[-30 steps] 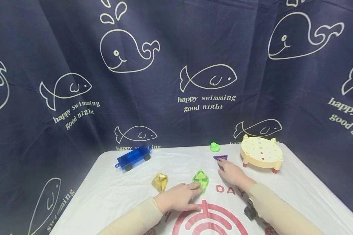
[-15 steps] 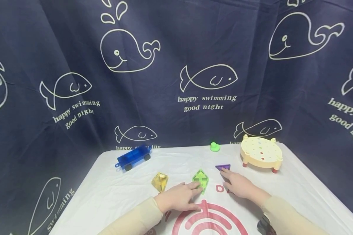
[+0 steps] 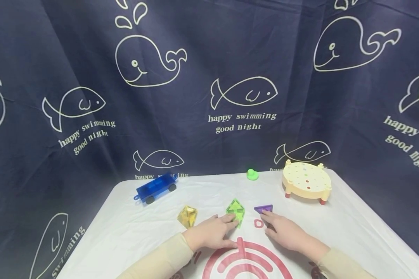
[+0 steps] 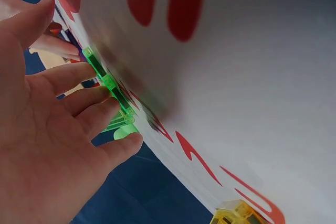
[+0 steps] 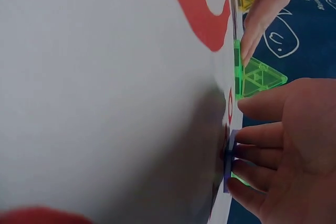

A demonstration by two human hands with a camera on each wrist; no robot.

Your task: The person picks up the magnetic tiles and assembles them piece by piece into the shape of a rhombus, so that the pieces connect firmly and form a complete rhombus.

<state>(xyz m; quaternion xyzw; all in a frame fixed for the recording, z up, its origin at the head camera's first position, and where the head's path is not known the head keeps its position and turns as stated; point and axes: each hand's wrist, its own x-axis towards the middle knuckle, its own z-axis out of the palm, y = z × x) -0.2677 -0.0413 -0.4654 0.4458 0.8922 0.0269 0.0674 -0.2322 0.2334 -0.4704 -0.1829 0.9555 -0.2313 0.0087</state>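
My left hand [image 3: 211, 233] reaches over the table with relaxed, extended fingers touching a translucent green piece built of magnetic tiles [image 3: 235, 207]. In the right wrist view a triangular green tile [image 5: 265, 76] of it stands up from a flat part. Just to the right, the outstretched fingers of my right hand [image 3: 287, 232] rest on a purple triangular magnetic tile [image 3: 259, 209], which lies flat; its thin edge [image 5: 228, 169] shows under the fingertips in the right wrist view. A translucent yellow magnetic-tile shape [image 3: 187, 216] sits left of the green piece.
At the back left stands a blue wheeled toy wagon [image 3: 156, 187]. A small green toy duck [image 3: 252, 174] is near the table's far edge, with a round cream pegged stand [image 3: 306, 180] to its right. A dark printed curtain [image 3: 195, 58] hangs behind the white tablecloth [image 3: 125, 228].
My right hand has slid the purple tile back toward me, from near the duck to beside the green piece. The left hand stays on the green piece. The head view has shifted slightly.
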